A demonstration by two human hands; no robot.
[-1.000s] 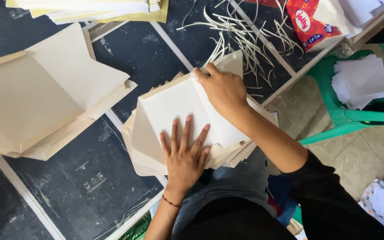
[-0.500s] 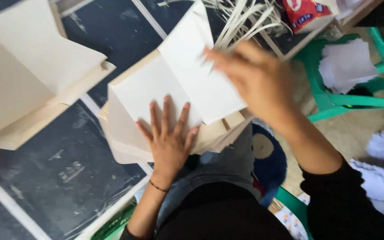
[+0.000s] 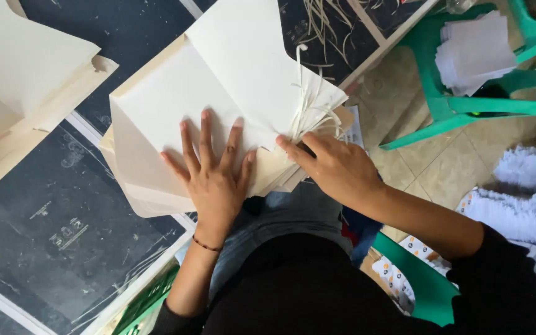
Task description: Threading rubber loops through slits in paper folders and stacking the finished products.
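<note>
- Left hand [image 3: 215, 177] lying flat, fingers spread, pressing down on paper stack [image 3: 175, 105] on dark table [image 3: 63, 211].
- Right hand [image 3: 336, 167] pinching thin paper strips [image 3: 308, 105] at the stack's right edge.

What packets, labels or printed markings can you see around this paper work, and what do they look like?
Faint white stamped markings: on the dark table surface, lower left, small and blurred.
Patterned white sheet: on the floor under the right arm, with small orange and dark marks.
No packets or screens show.
</note>
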